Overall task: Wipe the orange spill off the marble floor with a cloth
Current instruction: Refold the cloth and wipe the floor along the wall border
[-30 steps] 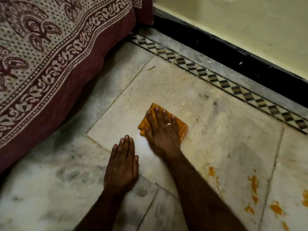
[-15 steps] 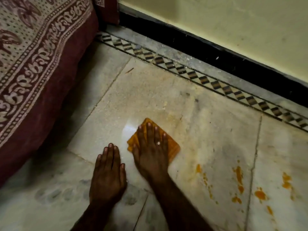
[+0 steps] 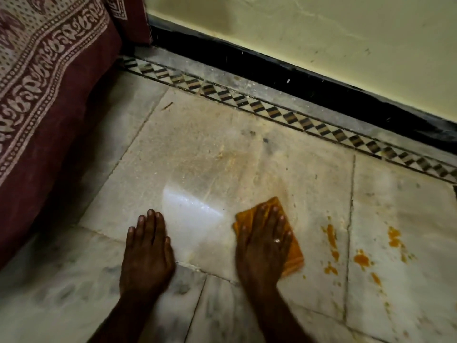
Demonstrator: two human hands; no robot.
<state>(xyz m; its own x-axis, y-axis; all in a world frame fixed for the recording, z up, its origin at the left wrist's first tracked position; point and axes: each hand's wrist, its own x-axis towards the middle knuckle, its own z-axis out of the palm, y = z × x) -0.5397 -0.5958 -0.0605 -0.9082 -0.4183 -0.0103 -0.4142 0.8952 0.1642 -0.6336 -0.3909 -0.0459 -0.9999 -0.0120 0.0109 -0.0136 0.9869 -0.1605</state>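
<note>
My right hand (image 3: pixel 264 240) lies flat, fingers straight, pressing a folded orange cloth (image 3: pixel 294 256) onto the marble floor (image 3: pixel 197 154). A ring shows on one finger. Orange spill blotches (image 3: pixel 361 259) dot the floor just right of the cloth, on both sides of a tile joint. A faint orange smear (image 3: pixel 247 167) stretches over the tile beyond the cloth. My left hand (image 3: pixel 146 253) rests palm down on the floor to the left, fingers straight, holding nothing. Between the hands a wet patch (image 3: pixel 190 206) shines.
A bed with a maroon and cream printed cover (image 3: pixel 44 78) fills the left side. A patterned tile border (image 3: pixel 272 111), a black skirting (image 3: pixel 296 75) and a cream wall (image 3: pixel 321 28) run along the far side.
My right hand has slid the cloth to the right, closer to the orange blotches, leaving a shiny wet patch behind. The left hand has stayed planted on the floor.
</note>
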